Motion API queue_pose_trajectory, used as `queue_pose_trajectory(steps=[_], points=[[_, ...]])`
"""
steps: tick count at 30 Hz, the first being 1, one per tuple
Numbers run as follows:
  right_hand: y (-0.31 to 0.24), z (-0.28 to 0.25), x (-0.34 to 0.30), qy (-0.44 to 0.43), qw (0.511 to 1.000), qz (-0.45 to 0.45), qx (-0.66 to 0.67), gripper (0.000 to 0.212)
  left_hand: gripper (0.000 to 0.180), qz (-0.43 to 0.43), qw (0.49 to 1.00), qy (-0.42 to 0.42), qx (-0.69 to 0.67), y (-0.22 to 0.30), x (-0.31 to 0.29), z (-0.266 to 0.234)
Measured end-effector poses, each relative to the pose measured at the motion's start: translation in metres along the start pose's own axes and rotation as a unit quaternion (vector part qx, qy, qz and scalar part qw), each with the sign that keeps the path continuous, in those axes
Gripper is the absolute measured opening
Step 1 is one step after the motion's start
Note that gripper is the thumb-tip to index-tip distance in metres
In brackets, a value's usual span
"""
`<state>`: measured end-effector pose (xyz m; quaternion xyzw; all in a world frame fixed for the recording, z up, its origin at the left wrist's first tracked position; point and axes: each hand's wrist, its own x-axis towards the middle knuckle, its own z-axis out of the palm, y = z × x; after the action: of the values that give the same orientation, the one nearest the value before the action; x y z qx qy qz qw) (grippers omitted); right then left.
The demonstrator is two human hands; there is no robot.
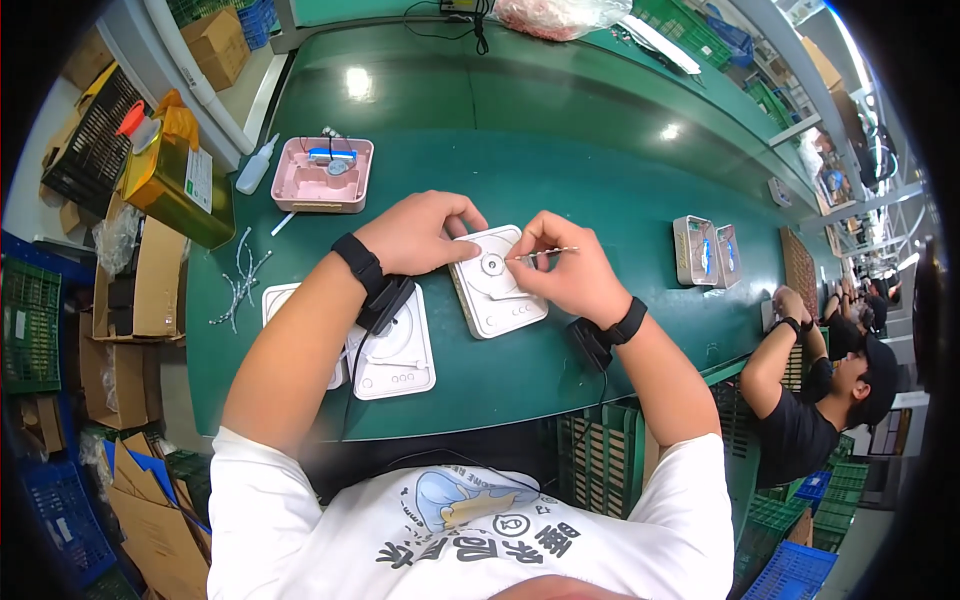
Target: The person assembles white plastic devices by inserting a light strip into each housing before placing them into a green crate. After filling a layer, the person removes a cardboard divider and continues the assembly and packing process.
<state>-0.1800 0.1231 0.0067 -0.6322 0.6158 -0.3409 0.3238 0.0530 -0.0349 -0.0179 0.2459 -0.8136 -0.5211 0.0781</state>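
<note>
A white rectangular plastic housing (500, 315) with rounded corners and a round hub in its face lies on the green table. My left hand (425, 232) grips its upper left edge, with the thumb on the top face and the fingers curled at the far side. Over the right side of the housing, my right hand (570, 275) pinches a thin, light, twisted-looking piece (560, 251) whose inner end is beside the hub. I cannot make out exactly what this piece is. Partly under my left forearm are more white housing parts (405, 378), with a similar round recess.
A pink open case (320, 190) with wired parts and a white squeeze bottle (258, 165) stand at the left, near a yellow-green can (180, 190). Loose white wires (240, 285) lie by the left edge. Open cases (694, 250) sit at right, near a co-worker (830, 400).
</note>
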Motion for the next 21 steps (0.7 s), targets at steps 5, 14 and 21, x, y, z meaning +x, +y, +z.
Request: queue_pose_trajectory(steps=[5, 14, 21], points=[[-0.003, -0.003, -0.002, 0.003, 0.999, -0.031, -0.005, 0.018, 0.042, -0.004, 1.0, -0.001, -0.005, 0.001, 0.001, -0.001], [0.0, 0.005, -0.004, 0.026, 0.998, -0.052, -0.01, 0.018, 0.039, -0.01, 1.0, -0.002, 0.012, 0.003, 0.001, -0.002], [0.0, -0.001, -0.007, 0.04, 0.998, -0.053, -0.001, 0.021, 0.044, -0.02, 1.0, -0.003, 0.0, 0.0, 0.0, 0.0]])
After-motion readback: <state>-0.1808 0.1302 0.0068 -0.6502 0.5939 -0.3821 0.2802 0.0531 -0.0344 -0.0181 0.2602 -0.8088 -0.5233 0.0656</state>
